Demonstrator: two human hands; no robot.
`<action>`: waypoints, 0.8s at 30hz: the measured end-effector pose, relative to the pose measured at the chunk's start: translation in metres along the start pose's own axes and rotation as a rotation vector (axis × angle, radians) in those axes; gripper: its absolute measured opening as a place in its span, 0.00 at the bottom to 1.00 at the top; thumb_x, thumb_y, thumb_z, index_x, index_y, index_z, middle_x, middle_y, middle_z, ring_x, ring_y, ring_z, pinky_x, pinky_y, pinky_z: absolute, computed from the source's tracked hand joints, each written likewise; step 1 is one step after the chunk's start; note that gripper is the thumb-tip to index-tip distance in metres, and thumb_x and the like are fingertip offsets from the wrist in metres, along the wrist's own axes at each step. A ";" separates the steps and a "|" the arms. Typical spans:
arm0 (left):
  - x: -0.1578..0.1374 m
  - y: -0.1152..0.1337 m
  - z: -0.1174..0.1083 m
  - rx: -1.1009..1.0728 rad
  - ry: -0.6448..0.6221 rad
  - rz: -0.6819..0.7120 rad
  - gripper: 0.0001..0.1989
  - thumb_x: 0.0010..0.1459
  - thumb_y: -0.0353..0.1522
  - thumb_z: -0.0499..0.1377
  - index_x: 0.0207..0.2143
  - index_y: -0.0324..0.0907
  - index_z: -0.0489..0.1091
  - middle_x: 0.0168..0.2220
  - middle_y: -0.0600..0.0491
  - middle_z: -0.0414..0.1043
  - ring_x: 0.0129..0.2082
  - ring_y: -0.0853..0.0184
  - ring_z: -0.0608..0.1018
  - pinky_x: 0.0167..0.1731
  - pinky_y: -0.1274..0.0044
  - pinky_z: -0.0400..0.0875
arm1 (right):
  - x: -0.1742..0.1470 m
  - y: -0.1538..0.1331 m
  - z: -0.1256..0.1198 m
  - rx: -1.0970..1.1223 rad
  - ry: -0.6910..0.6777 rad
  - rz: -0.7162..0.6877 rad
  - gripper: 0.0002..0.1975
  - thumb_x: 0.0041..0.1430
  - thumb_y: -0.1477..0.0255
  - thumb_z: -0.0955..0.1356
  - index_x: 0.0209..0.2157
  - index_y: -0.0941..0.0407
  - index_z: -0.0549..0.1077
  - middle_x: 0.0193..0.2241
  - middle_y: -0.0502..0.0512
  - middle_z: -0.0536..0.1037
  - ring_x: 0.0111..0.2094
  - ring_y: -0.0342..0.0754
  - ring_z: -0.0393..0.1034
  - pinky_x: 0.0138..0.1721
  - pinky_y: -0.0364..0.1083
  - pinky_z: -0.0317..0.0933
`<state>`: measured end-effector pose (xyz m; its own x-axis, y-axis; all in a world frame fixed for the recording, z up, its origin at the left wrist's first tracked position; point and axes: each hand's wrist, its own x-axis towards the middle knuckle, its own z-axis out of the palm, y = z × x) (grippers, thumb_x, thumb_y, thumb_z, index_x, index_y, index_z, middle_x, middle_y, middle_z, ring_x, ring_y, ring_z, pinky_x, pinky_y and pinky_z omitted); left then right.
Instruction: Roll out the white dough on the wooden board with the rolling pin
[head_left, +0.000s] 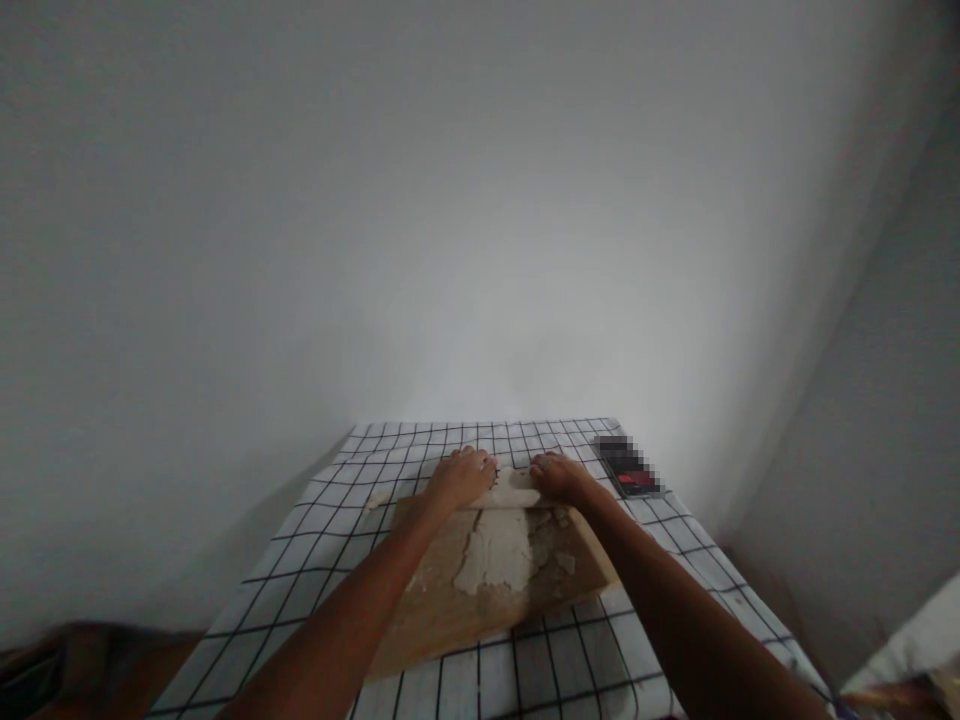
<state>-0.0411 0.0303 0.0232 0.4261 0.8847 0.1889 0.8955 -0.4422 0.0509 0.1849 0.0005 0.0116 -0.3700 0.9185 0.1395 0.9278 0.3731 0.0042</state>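
A wooden board [442, 620] lies at an angle on the table, with a flattened, crack-edged sheet of pale dough or clay [495, 550] on it. Across the sheet's far end runs a pale bar that looks like a rolling pin [510, 498], partly hidden by both hands. My left hand [463, 477] has its fingers curled over the bar's left part. On the right part sits my right hand [556, 477], closed in the same way. Small scraps [565, 563] of the pale material lie on the board's right side.
A white cloth with black grid lines [322, 540] covers the table. Toward the far right edge lies a dark, partly pixelated flat object [628, 468], perhaps a phone. A pale wall [480, 250] rises directly behind the table.
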 end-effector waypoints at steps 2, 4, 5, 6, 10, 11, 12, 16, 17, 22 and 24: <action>-0.005 0.000 0.000 0.011 -0.009 0.029 0.20 0.72 0.39 0.48 0.52 0.44 0.76 0.54 0.44 0.77 0.56 0.58 0.76 0.57 0.69 0.67 | -0.007 -0.004 -0.001 0.027 -0.006 0.027 0.15 0.70 0.73 0.62 0.50 0.57 0.77 0.52 0.63 0.79 0.55 0.54 0.73 0.57 0.51 0.65; -0.010 0.001 0.000 0.004 -0.010 0.024 0.19 0.72 0.39 0.49 0.55 0.45 0.74 0.57 0.45 0.76 0.58 0.58 0.75 0.59 0.69 0.67 | -0.015 -0.008 -0.001 0.066 -0.002 0.079 0.16 0.71 0.72 0.61 0.53 0.56 0.75 0.55 0.62 0.77 0.57 0.54 0.71 0.59 0.53 0.64; -0.014 0.002 -0.001 -0.002 -0.005 0.015 0.19 0.72 0.39 0.49 0.56 0.46 0.74 0.58 0.46 0.76 0.59 0.58 0.74 0.59 0.69 0.66 | -0.018 -0.010 -0.002 0.084 0.002 0.105 0.17 0.72 0.71 0.60 0.55 0.56 0.75 0.57 0.62 0.77 0.59 0.54 0.70 0.60 0.53 0.64; -0.017 0.003 -0.001 -0.006 0.001 0.012 0.19 0.72 0.39 0.49 0.57 0.46 0.73 0.59 0.46 0.75 0.60 0.58 0.74 0.60 0.69 0.66 | -0.022 -0.012 -0.002 0.101 0.003 0.129 0.17 0.72 0.70 0.60 0.56 0.56 0.74 0.58 0.62 0.76 0.60 0.54 0.68 0.60 0.54 0.63; -0.031 0.008 -0.003 -0.011 0.021 0.003 0.21 0.72 0.38 0.48 0.60 0.47 0.72 0.61 0.47 0.75 0.61 0.57 0.73 0.61 0.67 0.65 | -0.035 -0.020 -0.003 0.157 0.027 0.206 0.19 0.73 0.68 0.60 0.61 0.52 0.71 0.64 0.61 0.70 0.65 0.57 0.64 0.61 0.57 0.63; -0.035 0.009 -0.003 -0.008 0.026 0.000 0.21 0.72 0.38 0.48 0.60 0.46 0.72 0.61 0.47 0.75 0.62 0.56 0.73 0.61 0.67 0.65 | -0.039 -0.023 -0.003 0.166 0.038 0.227 0.20 0.73 0.67 0.60 0.62 0.51 0.70 0.65 0.62 0.69 0.65 0.58 0.63 0.61 0.58 0.64; -0.039 0.010 -0.003 -0.003 0.032 0.002 0.21 0.72 0.38 0.48 0.60 0.46 0.72 0.62 0.47 0.74 0.62 0.56 0.73 0.62 0.66 0.65 | -0.042 -0.025 -0.003 0.172 0.051 0.246 0.21 0.74 0.66 0.58 0.63 0.51 0.69 0.66 0.62 0.68 0.66 0.59 0.62 0.61 0.59 0.64; -0.053 0.015 -0.005 0.022 0.072 0.032 0.21 0.72 0.36 0.47 0.60 0.45 0.72 0.62 0.47 0.74 0.62 0.57 0.73 0.64 0.67 0.63 | -0.054 -0.035 -0.002 0.175 0.098 0.253 0.23 0.75 0.64 0.56 0.63 0.54 0.67 0.66 0.65 0.67 0.67 0.60 0.60 0.59 0.61 0.65; -0.057 0.016 -0.005 0.025 0.075 0.042 0.21 0.72 0.35 0.47 0.60 0.45 0.72 0.62 0.48 0.74 0.62 0.57 0.73 0.64 0.67 0.63 | -0.057 -0.038 -0.002 0.173 0.107 0.244 0.22 0.75 0.64 0.56 0.62 0.54 0.68 0.66 0.64 0.67 0.67 0.60 0.60 0.59 0.61 0.65; -0.075 0.018 -0.002 0.062 0.098 0.120 0.24 0.72 0.32 0.44 0.62 0.44 0.71 0.63 0.47 0.73 0.64 0.58 0.72 0.66 0.68 0.61 | -0.072 -0.047 -0.002 0.177 0.156 0.247 0.18 0.74 0.65 0.58 0.57 0.52 0.73 0.64 0.60 0.71 0.64 0.58 0.64 0.59 0.60 0.64; -0.082 0.018 0.002 0.065 0.140 0.129 0.25 0.73 0.33 0.43 0.62 0.43 0.72 0.63 0.46 0.74 0.64 0.57 0.73 0.67 0.66 0.61 | -0.079 -0.051 -0.002 0.184 0.184 0.222 0.19 0.75 0.66 0.57 0.56 0.52 0.74 0.63 0.59 0.72 0.64 0.57 0.64 0.60 0.58 0.63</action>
<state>-0.0595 -0.0499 0.0067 0.5199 0.7902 0.3245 0.8430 -0.5361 -0.0449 0.1666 -0.0914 0.0022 -0.1290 0.9472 0.2936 0.9543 0.1991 -0.2228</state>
